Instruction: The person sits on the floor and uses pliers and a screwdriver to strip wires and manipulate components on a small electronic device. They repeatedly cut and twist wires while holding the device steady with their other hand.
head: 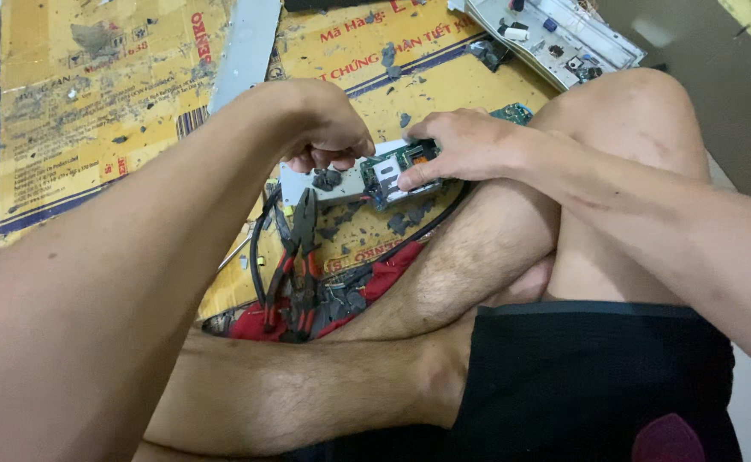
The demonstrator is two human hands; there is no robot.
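- Two hands work on one small assembly on the floor. The left hand [328, 137] is curled into a closed fist over the grey metal bracket [320, 181]; its fingertips pinch something at the bracket's top edge, but what they grip is hidden.
- The right hand [461, 145] lies flat and partly open on the green circuit board [397, 171], fingers pressing down without wrapping around it.
- The board sits fixed to the right end of the bracket, just in front of the raised knee [623, 128], and rests on the flattened yellow cardboard [93, 103].
- Judgement: the step appears to be picking grey compound off the assembly. Keep the right hand's pressure on the board edges, away from the components.
- Pull in short, straight strokes with the left hand, so the bracket does not twist against the board.
- Red-handled pliers [298, 265] lie just below the bracket, within easy reach of the left hand for stubborn pieces.
- A black cable [260, 248] loops beside the pliers; keep it out from under the bracket.
- Grey flakes [410, 214] litter the cardboard; sweep them away from the board.
- Farther off, a white panel of parts [555, 34] lies at the upper right.
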